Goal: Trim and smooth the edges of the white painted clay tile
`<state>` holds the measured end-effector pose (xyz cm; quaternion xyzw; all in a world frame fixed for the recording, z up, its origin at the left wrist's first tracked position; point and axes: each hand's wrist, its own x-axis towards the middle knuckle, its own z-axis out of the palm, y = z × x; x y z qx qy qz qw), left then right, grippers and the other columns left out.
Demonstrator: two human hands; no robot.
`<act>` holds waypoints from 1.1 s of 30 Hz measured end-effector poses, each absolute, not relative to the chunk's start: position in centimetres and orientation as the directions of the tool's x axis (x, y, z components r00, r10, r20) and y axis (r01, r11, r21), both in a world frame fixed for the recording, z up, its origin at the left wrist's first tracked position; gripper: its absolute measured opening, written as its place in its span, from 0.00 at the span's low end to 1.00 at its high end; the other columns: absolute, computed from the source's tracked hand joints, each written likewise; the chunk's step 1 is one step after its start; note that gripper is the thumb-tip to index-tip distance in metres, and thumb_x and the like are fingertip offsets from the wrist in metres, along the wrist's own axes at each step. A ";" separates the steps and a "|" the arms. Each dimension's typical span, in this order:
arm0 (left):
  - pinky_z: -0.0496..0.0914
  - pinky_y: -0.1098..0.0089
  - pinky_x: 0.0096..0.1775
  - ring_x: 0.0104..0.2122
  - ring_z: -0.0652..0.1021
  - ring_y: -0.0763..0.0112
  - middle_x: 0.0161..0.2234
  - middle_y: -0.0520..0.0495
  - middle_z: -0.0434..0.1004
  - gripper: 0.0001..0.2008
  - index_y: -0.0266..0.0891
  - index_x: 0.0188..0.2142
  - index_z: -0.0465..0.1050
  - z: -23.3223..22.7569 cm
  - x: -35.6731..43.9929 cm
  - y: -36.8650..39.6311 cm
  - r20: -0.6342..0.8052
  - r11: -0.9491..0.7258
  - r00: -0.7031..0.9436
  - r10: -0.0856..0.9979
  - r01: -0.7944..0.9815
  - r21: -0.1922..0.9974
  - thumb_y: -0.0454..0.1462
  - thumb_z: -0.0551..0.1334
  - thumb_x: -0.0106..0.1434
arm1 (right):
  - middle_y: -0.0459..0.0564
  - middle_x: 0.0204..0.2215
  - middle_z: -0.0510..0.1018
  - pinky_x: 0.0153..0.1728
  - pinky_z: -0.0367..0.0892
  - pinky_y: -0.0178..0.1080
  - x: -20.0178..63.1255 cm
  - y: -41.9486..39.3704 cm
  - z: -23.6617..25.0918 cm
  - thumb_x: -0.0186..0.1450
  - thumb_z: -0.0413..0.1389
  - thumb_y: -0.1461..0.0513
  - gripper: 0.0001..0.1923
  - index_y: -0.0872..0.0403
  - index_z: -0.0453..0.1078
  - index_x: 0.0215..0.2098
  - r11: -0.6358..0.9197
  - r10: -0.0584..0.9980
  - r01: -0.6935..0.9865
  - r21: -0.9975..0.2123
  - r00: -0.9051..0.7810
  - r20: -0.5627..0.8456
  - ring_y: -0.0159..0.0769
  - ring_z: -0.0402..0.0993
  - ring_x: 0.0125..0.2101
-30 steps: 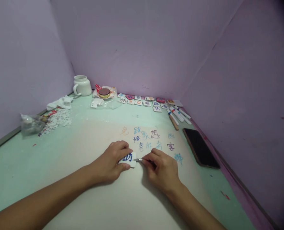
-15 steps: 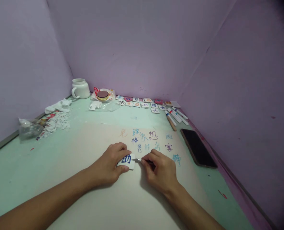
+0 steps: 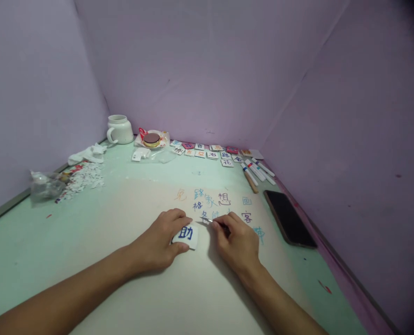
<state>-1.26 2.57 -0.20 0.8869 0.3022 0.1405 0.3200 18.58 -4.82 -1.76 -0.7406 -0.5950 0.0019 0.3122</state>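
Between the thumb and fingers of my left hand (image 3: 160, 239) is a small white tile (image 3: 189, 238) with a dark blue Chinese character on it, lying on a pale work sheet (image 3: 137, 298). My right hand (image 3: 238, 239) is closed round a craft knife (image 3: 207, 220), its thin metal blade pointing left. The blade tip is just above and to the right of the tile, apart from it. Most of the knife's handle is hidden in my fingers. Coloured characters (image 3: 224, 199) are written on the sheet beyond my hands.
Several character tiles (image 3: 212, 155) line the back wall. Markers (image 3: 256, 170) and a brown-handled tool (image 3: 250, 182) lie at the back right, above a black phone (image 3: 290, 218). On the left are paper scraps (image 3: 83, 179), a plastic bag (image 3: 46, 186) and a white mug (image 3: 120, 129).
My right hand has drawn the knife up and to the right, off the tile's character. My left hand keeps its hold on the tile. The view has shifted slightly.
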 end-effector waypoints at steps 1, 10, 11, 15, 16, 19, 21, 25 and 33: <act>0.63 0.54 0.52 0.48 0.68 0.56 0.50 0.40 0.65 0.21 0.37 0.50 0.66 -0.2 -1.3 2.6 0.058 -0.600 0.769 0.636 0.446 0.665 0.33 0.62 0.55 | 0.43 0.25 0.75 0.23 0.56 0.33 18.6 -5.1 -1.7 0.61 0.53 0.61 0.07 0.50 0.74 0.28 -0.075 0.892 0.874 -0.480 0.274 0.360 0.30 0.69 0.24; 0.65 0.55 0.51 0.47 0.69 0.58 0.47 0.43 0.68 0.15 0.39 0.42 0.68 0.0 -1.1 2.8 0.054 -0.586 0.763 0.644 0.446 0.677 0.32 0.62 0.53 | 0.45 0.25 0.75 0.21 0.50 0.35 18.9 -5.0 -1.9 0.61 0.53 0.61 0.08 0.50 0.74 0.28 -0.065 0.900 0.939 -0.338 0.201 0.387 0.32 0.69 0.24; 0.65 0.55 0.51 0.48 0.69 0.57 0.47 0.43 0.68 0.16 0.39 0.42 0.68 0.1 -1.1 2.8 0.052 -0.586 0.765 0.642 0.446 0.677 0.32 0.62 0.53 | 0.45 0.26 0.75 0.21 0.51 0.34 19.0 -4.8 -2.0 0.61 0.52 0.61 0.09 0.51 0.74 0.28 -0.088 0.892 0.932 -0.352 0.230 0.388 0.32 0.70 0.24; 0.63 0.56 0.54 0.52 0.67 0.57 0.52 0.41 0.65 0.21 0.39 0.49 0.68 -0.1 -1.5 2.9 0.097 -0.609 0.792 0.603 0.378 0.697 0.30 0.57 0.54 | 0.44 0.27 0.77 0.24 0.57 0.33 19.5 -4.8 -2.1 0.62 0.53 0.60 0.08 0.49 0.74 0.30 -0.092 0.882 0.876 -0.474 0.292 0.369 0.32 0.72 0.26; 0.63 0.56 0.55 0.53 0.67 0.58 0.53 0.40 0.64 0.23 0.39 0.51 0.67 -0.2 -1.6 2.9 0.128 -0.614 0.788 0.602 0.354 0.705 0.29 0.55 0.54 | 0.44 0.27 0.77 0.25 0.59 0.33 19.6 -4.9 -2.1 0.62 0.53 0.59 0.08 0.49 0.74 0.30 -0.089 0.881 0.863 -0.497 0.300 0.365 0.32 0.72 0.26; 0.63 0.54 0.54 0.53 0.66 0.55 0.54 0.39 0.63 0.24 0.38 0.52 0.65 -0.5 -1.4 2.3 0.226 -0.633 0.700 0.677 0.397 0.665 0.31 0.54 0.55 | 0.44 0.27 0.77 0.26 0.60 0.34 19.6 -5.1 -2.0 0.62 0.53 0.59 0.08 0.49 0.74 0.30 -0.078 0.883 0.840 -0.537 0.309 0.354 0.33 0.73 0.27; 0.63 0.50 0.52 0.50 0.68 0.51 0.50 0.39 0.66 0.23 0.38 0.51 0.66 -0.6 -0.9 1.7 0.233 -0.631 0.638 0.734 0.515 0.579 0.38 0.60 0.55 | 0.44 0.27 0.77 0.26 0.61 0.34 19.6 -5.2 -2.0 0.61 0.53 0.59 0.08 0.49 0.74 0.30 -0.063 0.887 0.838 -0.542 0.296 0.355 0.33 0.73 0.27; 0.63 0.48 0.49 0.45 0.69 0.50 0.44 0.40 0.70 0.26 0.38 0.50 0.66 -0.8 0.0 0.9 0.169 -0.630 0.637 0.752 0.619 0.468 0.41 0.65 0.52 | 0.43 0.27 0.76 0.26 0.61 0.34 19.5 -5.2 -2.0 0.61 0.53 0.59 0.08 0.49 0.74 0.30 -0.040 0.889 0.844 -0.535 0.275 0.367 0.33 0.73 0.27; 0.66 0.53 0.47 0.47 0.70 0.56 0.45 0.42 0.70 0.25 0.41 0.50 0.64 0.8 -0.8 0.5 0.492 -0.828 0.685 0.538 0.319 0.462 0.25 0.54 0.53 | 0.44 0.26 0.76 0.26 0.62 0.35 19.3 -5.1 -2.0 0.61 0.53 0.59 0.09 0.50 0.74 0.29 -0.036 0.883 0.795 -0.606 0.309 0.354 0.33 0.72 0.26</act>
